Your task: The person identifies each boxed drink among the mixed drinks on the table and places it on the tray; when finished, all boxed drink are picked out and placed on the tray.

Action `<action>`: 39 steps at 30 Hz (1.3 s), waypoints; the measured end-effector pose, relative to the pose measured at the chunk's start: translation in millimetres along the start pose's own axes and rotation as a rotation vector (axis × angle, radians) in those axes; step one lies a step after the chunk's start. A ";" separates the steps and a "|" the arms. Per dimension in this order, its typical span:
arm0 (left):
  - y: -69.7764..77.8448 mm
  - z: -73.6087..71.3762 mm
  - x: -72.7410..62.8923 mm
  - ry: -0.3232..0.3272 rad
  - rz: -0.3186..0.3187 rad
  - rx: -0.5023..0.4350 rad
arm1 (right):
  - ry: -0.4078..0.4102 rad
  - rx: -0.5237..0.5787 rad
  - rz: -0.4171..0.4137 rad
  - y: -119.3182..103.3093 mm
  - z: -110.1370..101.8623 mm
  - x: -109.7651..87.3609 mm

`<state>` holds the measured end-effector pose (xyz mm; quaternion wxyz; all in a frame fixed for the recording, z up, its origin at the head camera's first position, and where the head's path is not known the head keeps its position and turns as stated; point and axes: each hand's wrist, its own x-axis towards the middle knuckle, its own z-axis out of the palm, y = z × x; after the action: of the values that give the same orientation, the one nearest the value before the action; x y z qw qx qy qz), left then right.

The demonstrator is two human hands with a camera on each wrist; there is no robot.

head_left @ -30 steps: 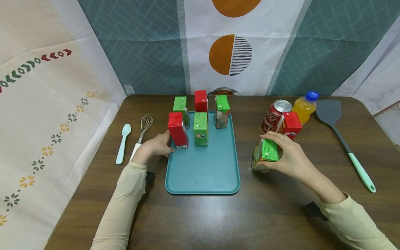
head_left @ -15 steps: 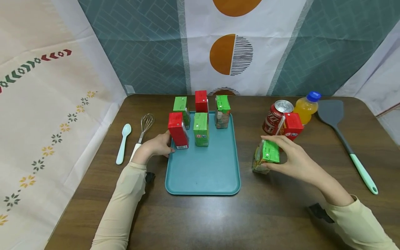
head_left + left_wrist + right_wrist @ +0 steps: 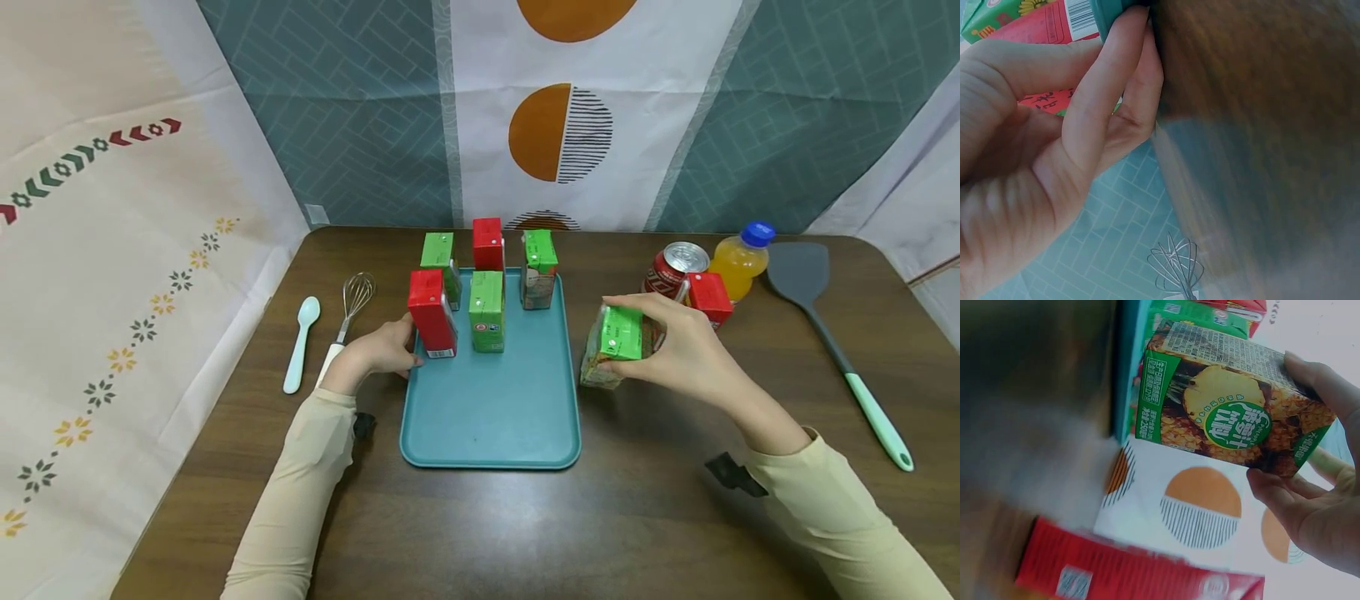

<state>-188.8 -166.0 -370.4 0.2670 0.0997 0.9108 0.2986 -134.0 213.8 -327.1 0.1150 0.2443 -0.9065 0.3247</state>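
Note:
My right hand [image 3: 686,354] grips a green pineapple juice box [image 3: 611,346] near its top, thumb on one side and fingers on the other. The right wrist view shows the pineapple picture on this juice box [image 3: 1229,400], just right of the tray's edge. With thumb and fingers, my left hand [image 3: 382,348] pinches the left rim of a teal tray [image 3: 491,417]; the left wrist view shows the fingertips at the rim. Beside that hand stands a red juice box [image 3: 431,312]. Further boxes on the tray are green [image 3: 487,312], red [image 3: 488,242] and green again.
Right of the tray stand a red soda can [image 3: 675,265], an orange drink bottle [image 3: 738,260] and another red juice box [image 3: 708,298]. A grey spatula [image 3: 801,275] with a mint handle lies far right. On the left lie a whisk [image 3: 356,296] and a mint spoon [image 3: 300,346].
My right hand has carried the green juice box left, from near the red juice box toward the tray's right edge. The left hand stays on the rim.

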 end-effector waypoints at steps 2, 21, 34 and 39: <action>0.5 0.3 0.3 0.001 -0.002 0.004 | -0.005 0.027 -0.020 -2.6 3.1 9.0; -2.4 -1.0 1.4 -0.009 -0.002 -0.004 | -0.212 0.224 0.059 -1.4 55.3 72.0; -2.0 -0.6 0.8 -0.002 0.003 -0.008 | -0.241 0.191 0.059 -7.3 66.5 83.8; -2.8 -1.1 1.7 -0.012 0.014 -0.017 | -0.236 0.166 -0.003 -6.6 66.8 84.9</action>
<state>-190.9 -168.2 -372.1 0.2715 0.1054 0.9058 0.3077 -206.4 135.0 -343.4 -0.0126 0.2908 -0.8834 0.3674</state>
